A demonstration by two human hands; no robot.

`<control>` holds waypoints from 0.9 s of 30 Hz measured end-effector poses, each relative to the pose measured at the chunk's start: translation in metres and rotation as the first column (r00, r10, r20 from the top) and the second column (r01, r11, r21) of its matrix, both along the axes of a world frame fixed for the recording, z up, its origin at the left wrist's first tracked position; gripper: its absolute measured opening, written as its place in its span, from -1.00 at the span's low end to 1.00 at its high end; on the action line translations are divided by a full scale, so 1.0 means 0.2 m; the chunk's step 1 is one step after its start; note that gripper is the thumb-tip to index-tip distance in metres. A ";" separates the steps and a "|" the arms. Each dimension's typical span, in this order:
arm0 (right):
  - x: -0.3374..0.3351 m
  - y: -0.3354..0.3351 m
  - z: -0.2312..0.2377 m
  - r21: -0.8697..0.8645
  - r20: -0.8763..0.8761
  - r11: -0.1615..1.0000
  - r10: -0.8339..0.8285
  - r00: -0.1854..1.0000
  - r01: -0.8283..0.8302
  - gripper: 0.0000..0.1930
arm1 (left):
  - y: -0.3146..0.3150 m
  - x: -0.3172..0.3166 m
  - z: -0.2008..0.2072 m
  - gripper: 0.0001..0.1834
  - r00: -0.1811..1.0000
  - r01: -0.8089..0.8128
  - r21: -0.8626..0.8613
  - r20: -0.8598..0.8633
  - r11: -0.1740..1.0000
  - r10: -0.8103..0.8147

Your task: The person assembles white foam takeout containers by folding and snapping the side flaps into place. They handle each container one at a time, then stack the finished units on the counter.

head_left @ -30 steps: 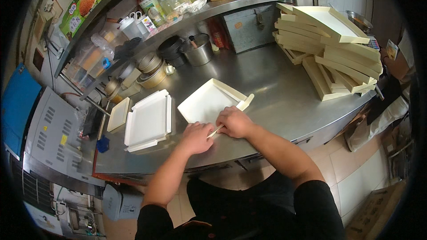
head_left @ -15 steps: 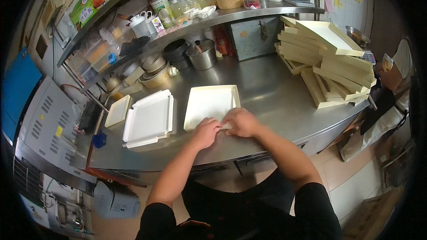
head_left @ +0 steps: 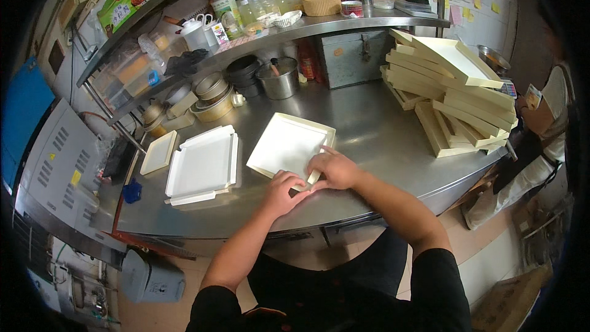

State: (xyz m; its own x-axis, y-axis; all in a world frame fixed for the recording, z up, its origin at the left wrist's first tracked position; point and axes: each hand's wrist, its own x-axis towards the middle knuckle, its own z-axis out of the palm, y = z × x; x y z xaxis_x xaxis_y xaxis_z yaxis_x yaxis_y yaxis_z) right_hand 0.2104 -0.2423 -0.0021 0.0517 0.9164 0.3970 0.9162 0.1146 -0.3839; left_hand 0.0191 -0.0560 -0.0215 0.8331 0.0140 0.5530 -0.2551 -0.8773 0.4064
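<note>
A shallow cream cardboard box [head_left: 286, 143] with a white inside lies turned at an angle on the steel counter in front of me. At its near corner, my left hand [head_left: 284, 193] pinches the wall with thumb and fingers. My right hand [head_left: 335, 170] grips the right-hand wall by the same corner, fingers over the inside and thumb close to my left hand. Part of that corner is hidden by my fingers. To the left lies a white cardboard blank [head_left: 201, 166], its side flaps partly raised and its corners unjoined. A smaller cream tray [head_left: 158, 152] is beside it.
Finished cream boxes [head_left: 458, 95] form an untidy stack at the right. A metal chest [head_left: 353, 58], a steel pot [head_left: 278, 79] and round tins [head_left: 213, 89] stand at the back under a loaded shelf [head_left: 319, 23]. A blue object [head_left: 132, 191] sits at the left edge.
The box has turned so its near corner points toward me. My hands, still together, have shifted slightly lower with that corner, and the right wall now stands between my fingers.
</note>
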 end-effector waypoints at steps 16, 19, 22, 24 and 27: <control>-0.03 -0.02 -0.10 0.275 -0.218 0.959 0.125 0.968 -0.062 -0.58 | 0.02 -0.01 0.04 -0.76 0.989 0.057 -0.267 -0.117 0.962 -0.091; -0.02 -0.02 -0.10 0.288 -0.245 0.955 0.151 0.958 -0.077 -0.58 | 0.01 0.01 0.20 -0.60 0.909 -0.052 -0.245 -0.413 0.968 -0.055; -0.01 -0.03 -0.09 0.288 -0.267 0.955 0.153 0.952 -0.072 -0.60 | 0.06 0.04 0.28 -0.61 0.862 0.112 -0.286 -0.449 0.951 -0.237; -0.01 -0.02 -0.09 0.266 -0.266 0.960 0.158 0.951 -0.085 -0.59 | 0.10 0.04 0.30 -0.57 0.810 0.080 -0.340 -0.526 0.937 -0.260; -0.01 -0.01 -0.12 0.194 -0.270 0.974 0.165 0.949 -0.114 -0.55 | 0.07 0.07 0.28 -0.51 0.743 -0.077 -0.442 -0.624 0.894 -0.244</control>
